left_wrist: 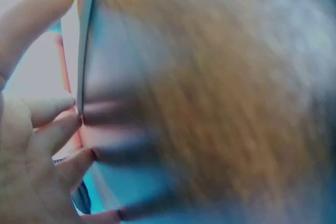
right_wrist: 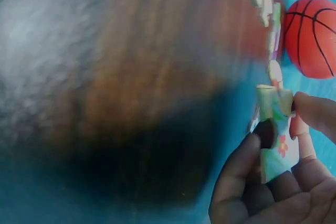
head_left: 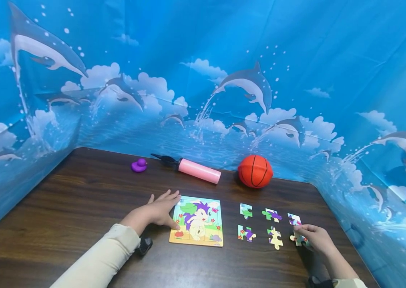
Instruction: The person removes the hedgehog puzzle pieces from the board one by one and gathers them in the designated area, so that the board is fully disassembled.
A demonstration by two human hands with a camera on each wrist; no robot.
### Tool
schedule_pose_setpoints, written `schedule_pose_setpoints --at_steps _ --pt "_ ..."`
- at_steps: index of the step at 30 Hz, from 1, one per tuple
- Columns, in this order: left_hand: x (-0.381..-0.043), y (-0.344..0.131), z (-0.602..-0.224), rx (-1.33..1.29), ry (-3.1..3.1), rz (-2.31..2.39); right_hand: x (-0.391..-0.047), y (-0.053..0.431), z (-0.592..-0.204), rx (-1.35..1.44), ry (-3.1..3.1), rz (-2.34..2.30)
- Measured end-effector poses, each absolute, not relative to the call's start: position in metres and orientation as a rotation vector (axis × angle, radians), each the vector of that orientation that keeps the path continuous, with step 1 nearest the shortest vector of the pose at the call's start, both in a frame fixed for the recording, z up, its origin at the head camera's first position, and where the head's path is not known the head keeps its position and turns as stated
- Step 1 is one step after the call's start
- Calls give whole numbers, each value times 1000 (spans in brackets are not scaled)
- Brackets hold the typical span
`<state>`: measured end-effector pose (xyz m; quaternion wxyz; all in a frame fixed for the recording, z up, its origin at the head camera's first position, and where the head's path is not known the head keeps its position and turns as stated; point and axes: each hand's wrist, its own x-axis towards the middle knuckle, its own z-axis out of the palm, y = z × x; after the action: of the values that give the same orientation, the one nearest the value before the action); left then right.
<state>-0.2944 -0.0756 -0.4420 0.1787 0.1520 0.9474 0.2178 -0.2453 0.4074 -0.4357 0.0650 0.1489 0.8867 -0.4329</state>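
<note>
A square jigsaw board (head_left: 197, 222) with a purple-haired hedgehog picture lies flat on the dark table. My left hand (head_left: 159, 210) touches its left side, fingers spread and the thumb near the lower corner. In the left wrist view, the thumb and fingertips of my left hand (left_wrist: 39, 140) meet the board's thin edge. At the right, my right hand (head_left: 316, 240) pinches a jigsaw piece (head_left: 298, 239) with a red flower on it. The right wrist view shows that piece (right_wrist: 281, 153) tilted between thumb and fingers. Just behind it lies another jigsaw piece (head_left: 294, 218).
Between the hands lie several other jigsaw pieces (head_left: 246, 212) in two rows. Along the back stand a purple rubber duck (head_left: 139, 165), a pink hand pump (head_left: 199, 171) and a red toy basketball (head_left: 255, 172). A blue dolphin-print sheet (head_left: 203, 100) hangs around the table (head_left: 91, 192).
</note>
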Motion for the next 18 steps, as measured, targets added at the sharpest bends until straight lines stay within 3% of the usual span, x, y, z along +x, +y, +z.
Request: schedule_pose_setpoints --at_steps 18 --pt "-269 -69 -435 458 2774 512 -241 395 -428 440 2877 -982"
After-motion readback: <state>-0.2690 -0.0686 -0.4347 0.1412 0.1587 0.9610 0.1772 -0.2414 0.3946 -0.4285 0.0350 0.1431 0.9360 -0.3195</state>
